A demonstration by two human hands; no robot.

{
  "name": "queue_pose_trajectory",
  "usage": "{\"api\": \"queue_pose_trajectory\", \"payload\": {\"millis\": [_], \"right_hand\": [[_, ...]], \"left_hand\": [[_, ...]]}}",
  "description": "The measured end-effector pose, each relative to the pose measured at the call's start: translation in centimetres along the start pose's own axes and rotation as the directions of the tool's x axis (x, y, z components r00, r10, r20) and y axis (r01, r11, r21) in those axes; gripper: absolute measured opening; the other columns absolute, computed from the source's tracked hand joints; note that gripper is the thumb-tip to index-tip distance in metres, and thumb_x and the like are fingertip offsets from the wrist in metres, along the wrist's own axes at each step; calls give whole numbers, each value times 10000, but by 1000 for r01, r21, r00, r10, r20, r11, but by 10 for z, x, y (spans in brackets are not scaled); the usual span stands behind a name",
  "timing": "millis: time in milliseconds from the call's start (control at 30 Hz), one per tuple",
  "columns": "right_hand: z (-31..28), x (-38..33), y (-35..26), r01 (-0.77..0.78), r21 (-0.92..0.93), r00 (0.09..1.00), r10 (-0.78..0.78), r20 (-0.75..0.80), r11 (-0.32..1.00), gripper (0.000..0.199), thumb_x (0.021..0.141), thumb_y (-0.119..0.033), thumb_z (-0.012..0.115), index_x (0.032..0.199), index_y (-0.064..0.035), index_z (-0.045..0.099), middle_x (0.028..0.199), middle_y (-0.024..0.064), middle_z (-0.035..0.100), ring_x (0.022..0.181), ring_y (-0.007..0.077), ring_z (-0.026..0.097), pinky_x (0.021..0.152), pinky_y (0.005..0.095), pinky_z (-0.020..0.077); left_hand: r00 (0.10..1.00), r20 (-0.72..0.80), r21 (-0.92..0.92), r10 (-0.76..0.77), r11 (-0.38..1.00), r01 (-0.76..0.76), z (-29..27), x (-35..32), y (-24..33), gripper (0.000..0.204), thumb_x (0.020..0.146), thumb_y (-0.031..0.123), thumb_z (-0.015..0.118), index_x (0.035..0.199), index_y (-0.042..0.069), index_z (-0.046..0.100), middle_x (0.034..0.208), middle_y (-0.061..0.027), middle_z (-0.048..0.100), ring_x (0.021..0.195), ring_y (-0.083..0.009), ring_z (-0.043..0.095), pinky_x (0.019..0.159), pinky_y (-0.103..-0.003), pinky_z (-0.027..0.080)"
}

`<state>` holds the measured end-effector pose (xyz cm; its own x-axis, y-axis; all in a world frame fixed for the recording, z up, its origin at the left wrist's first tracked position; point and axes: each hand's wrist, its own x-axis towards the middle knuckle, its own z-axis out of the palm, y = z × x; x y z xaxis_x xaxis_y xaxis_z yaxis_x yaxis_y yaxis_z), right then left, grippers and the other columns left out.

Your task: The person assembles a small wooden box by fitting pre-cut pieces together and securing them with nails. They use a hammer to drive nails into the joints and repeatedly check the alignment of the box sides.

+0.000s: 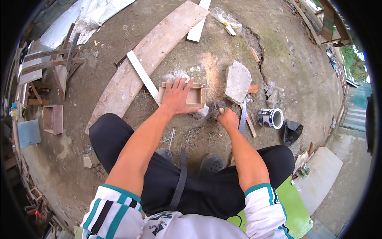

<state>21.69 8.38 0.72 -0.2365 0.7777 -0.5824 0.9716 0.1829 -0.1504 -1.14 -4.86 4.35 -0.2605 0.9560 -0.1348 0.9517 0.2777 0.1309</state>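
A small rectangular wooden box [203,97] with an open middle lies on the ground in front of me. My left hand [177,96] spans its left part, fingers spread over the far side and thumb along the near side, holding it. My right hand [229,119] is closed round the wooden handle of a hammer [221,111], just right of the box's near corner. The hammer's dark head is blurred. Crumpled clear plastic [203,112] shows by the box's near edge. Right of my right hand lies a saw blade [242,119] beside a thin wood strip [250,125].
A pale stone block [238,81] sits beyond my right hand. To the right are a paint can [271,118] and a black plastic bag [292,132]. A long board [147,53] and a white strip [143,77] lie left. Another wooden box [53,119] stands far left.
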Motion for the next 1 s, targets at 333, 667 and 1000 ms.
{"api": "queue_pose_trajectory", "payload": {"millis": [333,667,1000], "right_hand": [[-21,6,-8,142,-250,973,-89,211,958,395,854,-234,671,1215,-78,715,1243,191,704,1149,348,685,967,464,541],[-72,29,-68,477,441,799,-584,144,761,540,1018,-452,534,1295,0,636,1172,156,709,882,235,697,680,356,571],[-81,-27,-74,674,97,738,-662,-131,732,384,894,-336,662,1103,-16,701,972,268,721,950,447,691,863,514,546]], "left_hand": [[987,121,-9,105,995,-104,-8,16,6,1277,640,762,782,1539,-9,305,1411,-174,494,1351,-324,457,1155,-471,323],[965,-215,-180,-149,977,110,-11,-4,25,1168,614,622,854,1476,-6,377,1383,-185,515,1310,-331,483,1098,-492,360],[817,-363,-341,-449,880,331,-14,-5,89,961,727,489,791,1445,-16,401,1359,-189,509,1293,-323,464,1081,-480,306]]}}
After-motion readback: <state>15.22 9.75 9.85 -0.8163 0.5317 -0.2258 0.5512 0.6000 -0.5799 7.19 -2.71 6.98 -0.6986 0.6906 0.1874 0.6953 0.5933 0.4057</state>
